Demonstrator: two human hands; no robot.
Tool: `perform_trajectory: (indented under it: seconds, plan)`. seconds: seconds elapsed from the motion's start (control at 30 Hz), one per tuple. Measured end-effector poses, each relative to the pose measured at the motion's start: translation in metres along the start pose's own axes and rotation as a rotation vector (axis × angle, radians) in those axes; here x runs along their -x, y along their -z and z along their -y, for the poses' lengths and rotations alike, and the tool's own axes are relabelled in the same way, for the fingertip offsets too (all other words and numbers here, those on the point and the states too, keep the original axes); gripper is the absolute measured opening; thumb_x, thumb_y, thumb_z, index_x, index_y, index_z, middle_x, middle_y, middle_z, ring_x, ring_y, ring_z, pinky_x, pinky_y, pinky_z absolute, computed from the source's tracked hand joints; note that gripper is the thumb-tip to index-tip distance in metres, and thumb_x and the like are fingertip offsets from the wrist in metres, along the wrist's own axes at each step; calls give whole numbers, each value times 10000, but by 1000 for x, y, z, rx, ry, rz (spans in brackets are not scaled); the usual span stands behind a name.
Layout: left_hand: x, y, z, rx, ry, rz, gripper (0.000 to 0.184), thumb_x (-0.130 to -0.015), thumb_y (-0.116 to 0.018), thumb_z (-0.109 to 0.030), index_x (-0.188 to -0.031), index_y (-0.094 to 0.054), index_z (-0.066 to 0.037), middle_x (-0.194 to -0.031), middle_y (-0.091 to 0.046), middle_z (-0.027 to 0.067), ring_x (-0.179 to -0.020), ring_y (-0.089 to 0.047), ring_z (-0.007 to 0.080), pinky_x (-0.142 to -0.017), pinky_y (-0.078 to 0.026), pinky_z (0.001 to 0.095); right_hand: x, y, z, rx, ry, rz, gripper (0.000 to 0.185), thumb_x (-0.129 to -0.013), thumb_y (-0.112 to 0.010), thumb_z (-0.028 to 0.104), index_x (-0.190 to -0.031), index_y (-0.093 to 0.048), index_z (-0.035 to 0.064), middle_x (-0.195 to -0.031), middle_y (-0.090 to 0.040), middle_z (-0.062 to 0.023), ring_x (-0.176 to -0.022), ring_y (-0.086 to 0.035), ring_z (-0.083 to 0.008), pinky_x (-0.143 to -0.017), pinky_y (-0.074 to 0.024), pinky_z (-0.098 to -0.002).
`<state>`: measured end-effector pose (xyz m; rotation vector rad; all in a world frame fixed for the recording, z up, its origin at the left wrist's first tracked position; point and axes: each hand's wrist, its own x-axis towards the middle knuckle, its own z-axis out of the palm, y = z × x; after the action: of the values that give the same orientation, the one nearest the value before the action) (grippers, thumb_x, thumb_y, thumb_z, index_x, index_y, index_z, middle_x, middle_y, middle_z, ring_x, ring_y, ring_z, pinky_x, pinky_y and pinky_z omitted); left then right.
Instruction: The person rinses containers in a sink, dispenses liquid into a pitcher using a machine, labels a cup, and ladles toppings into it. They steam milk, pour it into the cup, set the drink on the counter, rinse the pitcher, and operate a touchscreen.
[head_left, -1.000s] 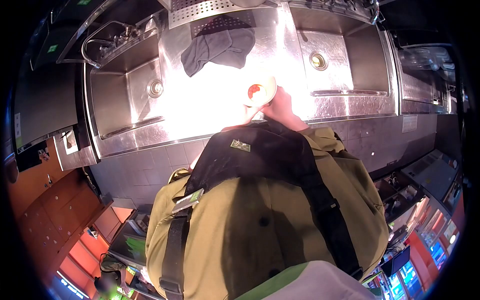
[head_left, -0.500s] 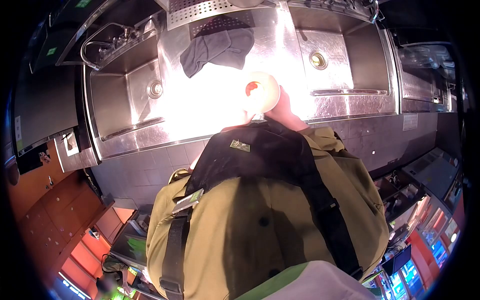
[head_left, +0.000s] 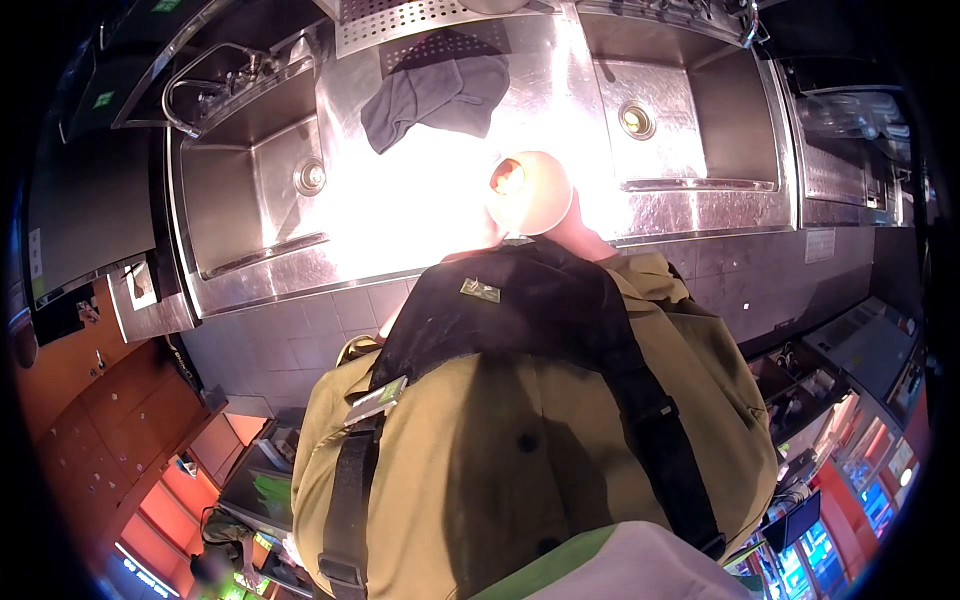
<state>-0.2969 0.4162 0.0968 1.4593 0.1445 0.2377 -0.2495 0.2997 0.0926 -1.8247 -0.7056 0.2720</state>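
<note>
Above the steel counter, a pale cup (head_left: 540, 197) is tilted between my two hands, close to my apron. An orange-red patch shows on its left side; I cannot tell whether it is a print or the contents. My right hand (head_left: 577, 232) is closed round the cup's right side. On the other side, my left hand (head_left: 484, 232) grips the cup from the near left, its fingers mostly lost in the glare. A crumpled dark grey cloth (head_left: 440, 95) lies on the counter just beyond the cup.
The left sink (head_left: 270, 190) has a faucet (head_left: 205, 95) behind it. To the right is another sink (head_left: 660, 110) with a round drain. A perforated steel tray (head_left: 400, 22) sits at the back. Another person (head_left: 228, 535) is at lower left.
The cup has shifted slightly right and turned in my hands, so the orange-red patch looks smaller and paler. The cloth has stayed put.
</note>
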Motion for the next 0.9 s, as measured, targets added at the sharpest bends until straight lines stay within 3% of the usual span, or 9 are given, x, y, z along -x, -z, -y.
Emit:
perform_trajectory:
  seconds: [0.33, 0.43, 0.5, 0.6, 0.67, 0.77, 0.83, 0.9]
  plan:
    - [0, -7, -8, 575, 269, -22, 548, -825, -411, -413, -1211, -355, -27, -1102, -486, 152, -1020, -483, 236, -894, -372, 356, 8, -17, -60, -110, 7, 99, 439, -841, -509, 206, -1212, -349, 35, -1184, -440, -121, -1093, -451, -195, -899, -389, -301]
    - [-1, -10, -10, 647, 303, -27, 559, -841, -389, -437, -1220, -345, -29, -1108, -481, 156, -1027, -479, 240, -901, -368, 361, 8, -36, -64, -244, -201, -149, 489, -764, -577, 187, -1178, -359, 41, -1114, -441, -114, -1050, -450, -198, -867, -392, -324]
    - [3, -14, -21, 510, 222, -45, 591, -861, -320, -482, -1244, -308, -31, -1138, -459, 167, -1051, -462, 254, -918, -355, 375, 7, -56, -64, -334, -340, -316, 526, -714, -621, 174, -1155, -366, 46, -1068, -443, -110, -1022, -449, -199, -845, -394, -339]
    - [3, -12, -18, 595, 184, 17, 598, -862, -354, -460, -1266, -262, -29, -1194, -407, 170, -1085, -429, 275, -926, -348, 387, 6, -83, -67, -290, -436, -535, 554, -691, -634, 176, -1152, -352, 54, -1052, -428, -105, -1016, -433, -200, -843, -388, -352]
    - [5, -13, -19, 578, 178, 15, 597, -863, -356, -458, -1268, -263, -29, -1188, -412, 171, -1087, -429, 272, -931, -341, 386, 7, -84, -65, -294, -438, -540, 562, -703, -623, 191, -1168, -334, 61, -1066, -420, -105, -1028, -423, -201, -856, -381, -353]
    - [7, -14, -19, 566, 165, 14, 595, -865, -354, -455, -1270, -265, -28, -1188, -411, 171, -1093, -424, 271, -941, -331, 386, 12, -49, -61, -614, -328, -234, 531, -775, -553, 207, -1214, -297, 54, -1139, -402, -110, -1078, -410, -199, -900, -363, -335]
    - [8, -13, -18, 625, 163, 30, 581, -857, -391, -439, -1253, -287, -27, -1192, -414, 157, -1106, -416, 258, -952, -320, 379, 19, -17, -72, -1042, -142, 138, 453, -876, -442, 192, -1256, -264, 24, -1244, -369, -118, -1145, -388, -192, -958, -341, -307]
    - [8, -10, -16, 706, 170, 50, 564, -843, -449, -417, -1229, -317, -29, -1202, -416, 139, -1124, -404, 240, -967, -305, 367, 19, -18, -70, -946, -119, 131, 458, -874, -445, 190, -1258, -261, 22, -1248, -364, -117, -1149, -384, -191, -962, -335, -305]
